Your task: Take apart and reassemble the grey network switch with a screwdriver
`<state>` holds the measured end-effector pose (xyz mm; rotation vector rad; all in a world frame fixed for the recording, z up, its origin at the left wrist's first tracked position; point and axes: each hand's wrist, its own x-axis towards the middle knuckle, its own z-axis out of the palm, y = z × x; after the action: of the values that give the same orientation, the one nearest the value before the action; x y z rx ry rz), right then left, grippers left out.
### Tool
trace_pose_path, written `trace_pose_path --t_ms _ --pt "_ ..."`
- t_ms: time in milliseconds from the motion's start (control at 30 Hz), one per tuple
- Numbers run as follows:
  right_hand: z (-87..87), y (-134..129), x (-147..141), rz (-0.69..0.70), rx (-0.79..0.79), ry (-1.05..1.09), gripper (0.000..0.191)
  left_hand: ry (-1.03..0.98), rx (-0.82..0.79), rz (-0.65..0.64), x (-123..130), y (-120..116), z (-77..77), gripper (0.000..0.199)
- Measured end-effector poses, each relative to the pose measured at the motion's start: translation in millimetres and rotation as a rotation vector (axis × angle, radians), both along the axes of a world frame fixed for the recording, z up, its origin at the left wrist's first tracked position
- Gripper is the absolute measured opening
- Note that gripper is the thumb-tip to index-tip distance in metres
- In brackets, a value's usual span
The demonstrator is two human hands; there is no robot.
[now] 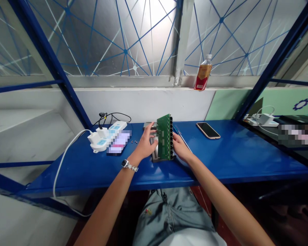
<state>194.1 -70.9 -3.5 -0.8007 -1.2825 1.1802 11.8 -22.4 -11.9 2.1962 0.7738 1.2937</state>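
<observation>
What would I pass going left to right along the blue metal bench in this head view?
White plastic power strip, green circuit board with black ports, smartphone with dark screen and pale rim.

On the table [246, 160], a circuit board [165, 137] is at centre frame, with a power strip [117, 127] to its left and a phone [208, 130] to its right. A thin screwdriver [184, 143] lies just right of the board, and small parts [135, 141] lie between it and the strip. A bottle [203, 72] stands behind, on the window ledge [246, 82], upper right of the frame.
</observation>
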Motion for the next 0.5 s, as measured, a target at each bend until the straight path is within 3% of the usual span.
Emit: trace_pose_path --t_ms 133,233,367,500 --pt "-2.9 3 0 -0.050 0.001 -0.007 0.041 -0.073 0.022 0.096 2 -3 6.4 0.053" --pt "-5.5 5 -1 -0.094 0.012 -0.038 0.044 -0.096 -0.113 0.076 4 -10 13.2 0.034" --pt "-7.9 6 -5 -0.169 0.074 -0.123 0.040 -0.125 -0.329 -0.117 10 -18 18.9 0.045" --pt "-9.2 6 -6 -0.236 0.113 -0.177 0.036 -0.159 -0.374 -0.119 11 -17 16.8 0.049"
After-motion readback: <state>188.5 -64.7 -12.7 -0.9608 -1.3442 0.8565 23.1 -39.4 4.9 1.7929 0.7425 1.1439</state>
